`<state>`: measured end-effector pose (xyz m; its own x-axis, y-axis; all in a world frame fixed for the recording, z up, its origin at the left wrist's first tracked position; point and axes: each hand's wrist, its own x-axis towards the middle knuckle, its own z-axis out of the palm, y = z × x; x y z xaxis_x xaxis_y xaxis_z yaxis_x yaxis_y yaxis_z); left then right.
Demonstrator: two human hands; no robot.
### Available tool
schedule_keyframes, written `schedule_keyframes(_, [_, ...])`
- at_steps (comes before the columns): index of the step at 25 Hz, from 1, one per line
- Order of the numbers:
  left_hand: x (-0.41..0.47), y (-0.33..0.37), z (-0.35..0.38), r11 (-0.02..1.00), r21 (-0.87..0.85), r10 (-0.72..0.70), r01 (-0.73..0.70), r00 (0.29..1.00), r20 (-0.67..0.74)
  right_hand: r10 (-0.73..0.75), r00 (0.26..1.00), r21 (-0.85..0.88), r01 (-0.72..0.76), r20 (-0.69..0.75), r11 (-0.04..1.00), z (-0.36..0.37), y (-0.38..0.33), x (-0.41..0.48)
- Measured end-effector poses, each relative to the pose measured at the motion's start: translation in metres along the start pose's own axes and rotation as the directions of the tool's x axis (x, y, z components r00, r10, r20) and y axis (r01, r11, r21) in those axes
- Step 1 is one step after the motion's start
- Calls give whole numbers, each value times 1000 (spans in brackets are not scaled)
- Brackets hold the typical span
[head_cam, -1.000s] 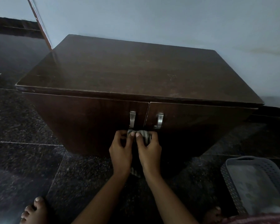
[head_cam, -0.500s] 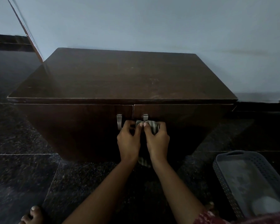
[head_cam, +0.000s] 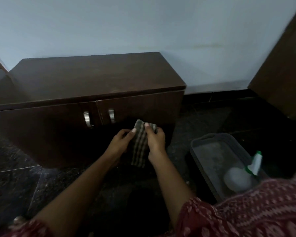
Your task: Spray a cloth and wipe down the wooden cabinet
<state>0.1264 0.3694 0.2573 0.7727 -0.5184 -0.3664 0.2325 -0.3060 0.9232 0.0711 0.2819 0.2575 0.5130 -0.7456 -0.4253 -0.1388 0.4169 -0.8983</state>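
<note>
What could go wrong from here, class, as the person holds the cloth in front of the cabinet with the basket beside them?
1. The spray bottle lies in the basket at the right, so reaching without looking might tip it.
2. Both hands, left hand and right hand, grip the striped cloth; one must let go to spray, and the cloth may drop onto the floor.
3. The cabinet handles could snag it.

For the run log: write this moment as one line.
left hand: holds cloth | right hand: holds cloth | cabinet: doors shut | spray bottle: in basket, untouched
</note>
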Motion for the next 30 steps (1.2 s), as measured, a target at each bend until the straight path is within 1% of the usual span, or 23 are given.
schedule_keyframes(1, [-8,1,13,1000,20,-17,16,998,63,38,999,42,-37,-7,998,-15,-3,1])
schedule_keyframes(3, [-22,6,41,998,49,19,-26,991,135,80,996,125,-76,-27,989,-47,-7,2])
schedule_keyframes(5, [-29,15,70,995,37,89,-95,987,134,79,997,206,-73,-17,976,-77,-11,2])
schedule_keyframes(6, [-29,19,83,993,31,110,-115,985,132,59,998,211,-57,-1,976,-91,-13,2])
schedule_keyframes(8, [-23,23,108,992,47,111,-121,980,165,6,1000,137,-3,-25,991,-115,-16,7])
schedule_keyframes(11, [-1,18,147,995,59,59,-76,966,251,-31,986,18,34,-162,999,-141,-11,21])
schedule_keyframes(13, [17,14,177,996,77,13,-38,952,305,-49,951,-3,50,-305,999,-160,-3,40])
schedule_keyframes(15, [38,6,207,991,128,-12,-38,929,370,-51,923,-14,49,-381,999,-182,1,61])
schedule_keyframes(18, [86,-25,263,959,250,4,-131,892,451,65,872,31,-57,-485,998,-214,10,104])
schedule_keyframes(19, [103,-35,281,937,305,6,-171,880,475,95,850,66,-71,-518,995,-224,16,122])
schedule_keyframes(21, [133,-54,313,897,375,-8,-233,841,541,110,802,123,-45,-587,991,-245,33,158])
schedule_keyframes(24, [163,-77,356,901,358,-46,-244,767,640,125,740,127,-53,-660,990,-274,58,196])
schedule_keyframes(27, [185,-104,388,893,362,-84,-267,692,717,142,671,38,-167,-728,985,-297,86,229])
schedule_keyframes(29, [195,-121,396,868,407,-115,-283,684,721,190,652,-11,-292,-734,956,-304,97,241])
schedule_keyframes(30, [196,-126,393,827,439,-102,-352,673,732,203,648,-50,-349,-734,936,-306,100,245])
